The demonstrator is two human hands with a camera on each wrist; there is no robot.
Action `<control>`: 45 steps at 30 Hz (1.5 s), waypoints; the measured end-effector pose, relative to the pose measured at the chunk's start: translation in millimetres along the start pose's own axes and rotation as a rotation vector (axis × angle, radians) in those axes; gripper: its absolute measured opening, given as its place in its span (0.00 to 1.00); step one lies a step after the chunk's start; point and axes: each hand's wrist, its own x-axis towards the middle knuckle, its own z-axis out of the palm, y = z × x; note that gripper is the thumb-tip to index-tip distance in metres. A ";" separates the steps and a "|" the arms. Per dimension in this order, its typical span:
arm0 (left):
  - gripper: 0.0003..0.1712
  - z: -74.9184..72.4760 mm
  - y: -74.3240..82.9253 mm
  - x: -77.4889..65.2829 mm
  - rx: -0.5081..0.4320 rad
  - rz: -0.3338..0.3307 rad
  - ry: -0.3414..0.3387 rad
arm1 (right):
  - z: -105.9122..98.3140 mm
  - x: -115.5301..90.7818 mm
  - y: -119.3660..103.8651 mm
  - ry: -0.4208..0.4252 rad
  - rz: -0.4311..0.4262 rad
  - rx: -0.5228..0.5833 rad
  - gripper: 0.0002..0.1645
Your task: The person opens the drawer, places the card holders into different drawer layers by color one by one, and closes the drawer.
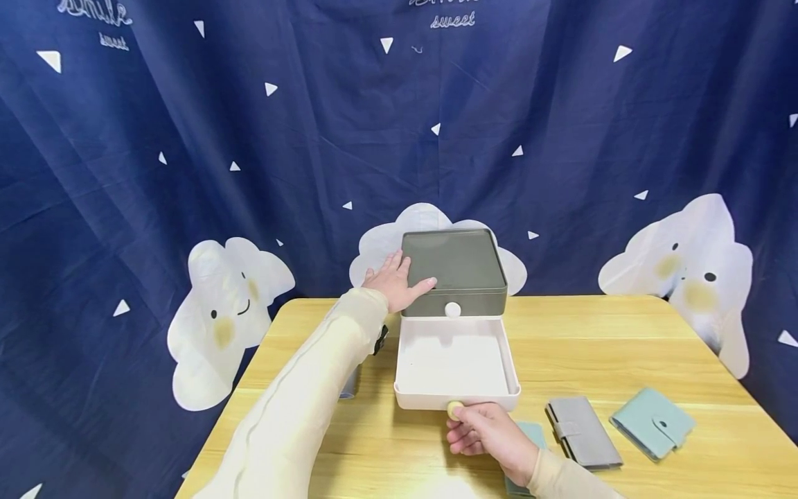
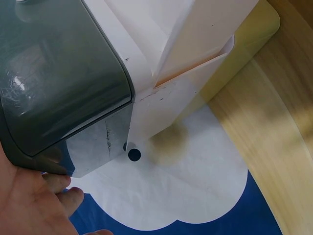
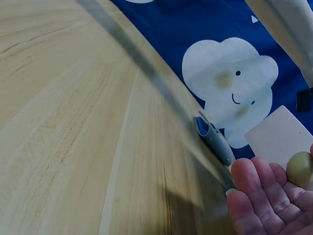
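A small drawer box (image 1: pixel 458 260) with a dark grey-green top stands at the back of the wooden table. Its lower white drawer (image 1: pixel 451 367) is pulled out toward me. My left hand (image 1: pixel 395 283) rests with spread fingers on the box's left edge, thumb on the top's front corner. The left wrist view shows that hand (image 2: pixel 29 200) against the box's side. With thumb and fingers my right hand (image 1: pixel 489 436) pinches the round yellowish knob (image 1: pixel 454 410) on the drawer front. In the right wrist view the knob (image 3: pixel 299 169) shows beside the curled fingers.
On the right lie a grey wallet (image 1: pixel 584 433) with a strap and a light teal one (image 1: pixel 653 421). Another teal item (image 1: pixel 531 435) is partly hidden under my right wrist. A blue-grey folded item (image 3: pixel 212 139) sits left of the drawer. A blue curtain (image 1: pixel 399 125) hangs behind.
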 end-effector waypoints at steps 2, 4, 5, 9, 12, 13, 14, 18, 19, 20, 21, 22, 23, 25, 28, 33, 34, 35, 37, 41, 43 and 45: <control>0.59 0.1 -0.1 0.2 0.000 0.000 0.001 | -1.0 -0.6 0.1 -0.010 0.003 -0.003 0.24; 0.59 0.8 -0.3 0.6 0.006 0.001 0.002 | -3.0 -2.2 0.5 -0.029 0.011 -0.012 0.25; 0.59 1.4 -0.5 1.0 0.007 0.001 0.004 | -4.5 -3.2 1.0 -0.039 0.014 -0.016 0.26; 0.59 4.5 -1.6 3.8 0.005 -0.001 0.005 | -12.0 -8.8 3.4 -0.082 0.020 -0.029 0.28; 0.60 5.9 -2.3 6.0 0.000 -0.007 0.002 | -18.5 -13.2 4.8 -0.098 0.013 -0.036 0.27; 0.60 5.9 -2.3 6.2 -0.002 -0.009 0.002 | -20.9 -14.4 5.2 -0.101 0.012 -0.039 0.26; 0.60 5.6 -2.2 6.0 -0.004 -0.009 0.003 | -23.6 -15.7 5.3 -0.102 0.015 -0.039 0.25; 0.59 3.4 -1.7 3.7 -0.008 -0.008 0.002 | -35.4 -19.5 5.8 -0.099 0.037 -0.035 0.22; 0.59 2.6 -1.4 2.9 -0.012 -0.007 0.002 | -38.5 -20.3 6.0 -0.104 0.044 -0.033 0.21; 0.59 2.1 -1.2 2.3 -0.010 -0.006 0.001 | -41.7 -21.1 6.3 -0.105 0.050 -0.031 0.21; 0.59 1.8 -1.2 1.7 -0.010 -0.007 -0.001 | -44.8 -22.0 6.5 -0.108 0.055 -0.032 0.21; 0.59 1.5 -1.2 1.2 -0.008 -0.006 -0.003 | -48.2 -23.1 6.8 -0.113 0.059 -0.032 0.20; 0.59 1.1 -1.1 0.8 -0.009 -0.006 -0.003 | -51.6 -24.1 7.2 -0.119 0.063 -0.034 0.20; 0.59 0.6 -1.0 0.2 -0.010 -0.004 -0.001 | -59.0 -26.6 7.1 -0.128 0.064 -0.046 0.20; 0.59 0.3 -0.9 -0.4 -0.015 0.000 0.005 | -71.6 -31.1 5.3 -0.140 0.063 -0.064 0.21; 0.59 1.0 -0.9 0.3 -0.026 0.004 0.008 | -96.7 -39.3 -2.6 -0.147 0.069 -0.090 0.22; 0.59 1.2 -1.1 0.6 -0.026 0.004 0.007 | -102.0 -40.8 -4.8 -0.142 0.069 -0.099 0.23; 0.59 1.5 -1.3 1.1 -0.026 0.004 0.006 | -107.2 -42.2 -7.4 -0.136 0.069 -0.110 0.23; 0.60 2.1 -1.6 2.4 -0.026 -0.002 0.001 | -117.7 -45.0 -12.7 -0.112 0.059 -0.142 0.23; 0.61 3.4 -2.5 5.1 -0.019 -0.008 -0.003 | -137.4 -50.7 -25.1 -0.034 0.033 -0.213 0.23; 0.61 4.2 -2.8 6.0 -0.017 -0.010 -0.005 | -147.0 -53.6 -30.1 0.023 0.031 -0.251 0.23; 0.61 4.9 -2.8 6.5 -0.015 -0.013 -0.008 | -155.8 -56.8 -34.0 0.077 0.035 -0.291 0.25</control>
